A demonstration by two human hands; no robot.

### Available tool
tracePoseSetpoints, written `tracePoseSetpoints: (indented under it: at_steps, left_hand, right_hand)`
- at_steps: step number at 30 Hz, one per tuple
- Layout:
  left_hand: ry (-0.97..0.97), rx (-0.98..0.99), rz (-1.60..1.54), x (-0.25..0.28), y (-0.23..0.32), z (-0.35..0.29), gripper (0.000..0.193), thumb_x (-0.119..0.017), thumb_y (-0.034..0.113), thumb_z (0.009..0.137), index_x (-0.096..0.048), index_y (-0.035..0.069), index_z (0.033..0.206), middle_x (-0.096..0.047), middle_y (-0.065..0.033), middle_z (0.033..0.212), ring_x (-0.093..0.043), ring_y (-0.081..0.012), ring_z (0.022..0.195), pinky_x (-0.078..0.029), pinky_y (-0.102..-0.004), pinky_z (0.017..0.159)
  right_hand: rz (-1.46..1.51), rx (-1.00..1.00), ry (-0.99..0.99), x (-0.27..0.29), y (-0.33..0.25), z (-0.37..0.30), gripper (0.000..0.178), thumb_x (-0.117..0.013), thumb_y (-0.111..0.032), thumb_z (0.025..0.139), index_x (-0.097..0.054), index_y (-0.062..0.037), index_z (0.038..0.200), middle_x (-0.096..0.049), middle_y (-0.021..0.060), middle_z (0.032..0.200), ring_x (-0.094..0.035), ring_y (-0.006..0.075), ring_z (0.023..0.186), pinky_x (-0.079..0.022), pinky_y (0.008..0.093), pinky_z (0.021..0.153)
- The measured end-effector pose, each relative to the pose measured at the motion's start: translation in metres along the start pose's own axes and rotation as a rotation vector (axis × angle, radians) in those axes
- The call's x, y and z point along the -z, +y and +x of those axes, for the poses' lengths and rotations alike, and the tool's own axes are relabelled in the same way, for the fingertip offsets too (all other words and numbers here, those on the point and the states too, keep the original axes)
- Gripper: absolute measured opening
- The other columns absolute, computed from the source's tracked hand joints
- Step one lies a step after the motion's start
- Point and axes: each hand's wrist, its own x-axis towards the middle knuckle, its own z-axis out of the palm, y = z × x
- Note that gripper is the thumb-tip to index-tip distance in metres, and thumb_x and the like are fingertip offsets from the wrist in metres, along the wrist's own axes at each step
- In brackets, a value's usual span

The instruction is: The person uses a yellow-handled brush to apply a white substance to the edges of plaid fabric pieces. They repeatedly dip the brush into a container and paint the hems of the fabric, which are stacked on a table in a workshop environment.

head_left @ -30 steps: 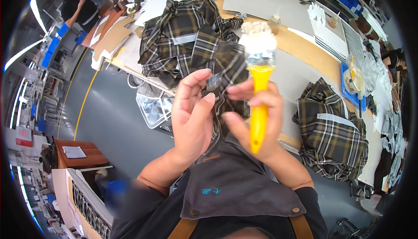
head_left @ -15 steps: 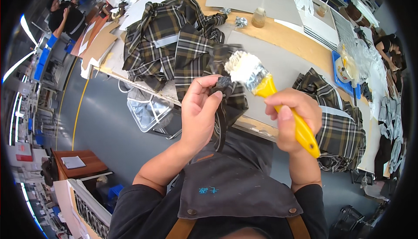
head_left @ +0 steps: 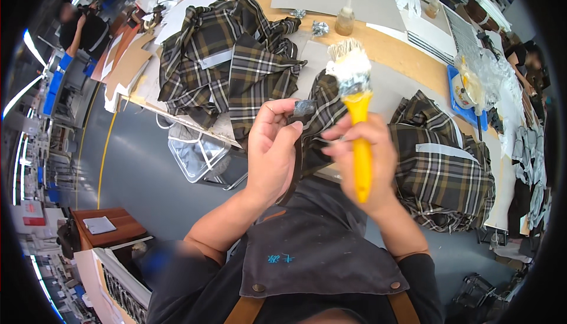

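My left hand point(head_left: 267, 154) pinches a dark strip point(head_left: 303, 109) between thumb and fingers. Its upper end looks wet and shiny, and a dark band curves down beside my palm. My right hand point(head_left: 381, 161), somewhat blurred, is wrapped round the yellow handle of a brush point(head_left: 359, 114). The brush points up, with thick white paste on its bristles. My right fingertips reach toward the strip; whether they touch it I cannot tell. Behind the strip, plaid fabric point(head_left: 326, 101) hangs over the table edge.
A large heap of plaid fabric point(head_left: 207, 82) lies on the table at left, and another plaid stack point(head_left: 444, 173) at right. Beyond are a glue bottle point(head_left: 344, 21), crumpled foil point(head_left: 320, 28) and a blue tray point(head_left: 458, 96) with a bowl. A stool point(head_left: 198, 155) stands below the table edge.
The brush has swung from a leftward slant to nearly upright, away from the strip. My right hand has moved left, closer to my left hand. The strip's end now shows more.
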Motion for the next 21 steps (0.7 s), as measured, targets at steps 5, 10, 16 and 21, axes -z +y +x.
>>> tracePoseSetpoints:
  at_steps: [5, 10, 16, 21]
  left_hand:
    - [-0.003, -0.083, 0.048, -0.002, -0.004, -0.002, 0.031, -0.055, -0.007, 0.083, -0.046, 0.003, 0.111, -0.046, -0.0098, 0.121, -0.046, -0.0127, 0.107, -0.036, -0.0267, 0.094]
    - [-0.083, -0.210, 0.139, 0.008, 0.002, -0.006, 0.031, -0.053, -0.008, 0.082, -0.045, 0.002, 0.110, -0.043, -0.0113, 0.121, -0.041, -0.0147, 0.112, -0.032, -0.0281, 0.096]
    - [-0.249, -0.462, 0.723, 0.027, 0.038, 0.013, 0.033, -0.058, -0.002, 0.076, -0.055, -0.002, 0.109, -0.056, -0.0101, 0.109, -0.051, -0.0165, 0.100, -0.038, -0.0295, 0.086]
    - [-0.335, -0.331, 0.780, 0.032, 0.031, 0.013, 0.011, -0.068, 0.001, 0.076, -0.065, -0.001, 0.087, -0.060, -0.0054, 0.076, -0.054, -0.0132, 0.072, -0.041, -0.0258, 0.067]
  right_hand:
    - [0.002, 0.095, 0.048, -0.034, 0.017, -0.010, 0.054, -0.073, 0.009, 0.067, -0.035, -0.0065, 0.103, -0.041, 0.0167, 0.103, -0.058, 0.0265, 0.090, -0.056, 0.0323, 0.068]
    - [0.125, 0.109, 0.135, -0.038, 0.016, -0.008, 0.045, -0.064, 0.016, 0.072, -0.035, -0.0059, 0.099, -0.040, 0.0159, 0.099, -0.061, 0.0237, 0.087, -0.056, 0.0296, 0.063]
    - [0.589, -0.075, -0.020, -0.019, -0.001, -0.008, 0.046, -0.046, 0.021, 0.077, -0.026, -0.0109, 0.104, -0.035, 0.0125, 0.105, -0.059, 0.0228, 0.093, -0.051, 0.0287, 0.075]
    - [0.576, -0.107, -0.009, -0.008, 0.012, -0.014, 0.044, -0.044, 0.020, 0.079, -0.026, -0.0113, 0.104, -0.035, 0.0120, 0.103, -0.056, 0.0193, 0.090, -0.049, 0.0264, 0.072]
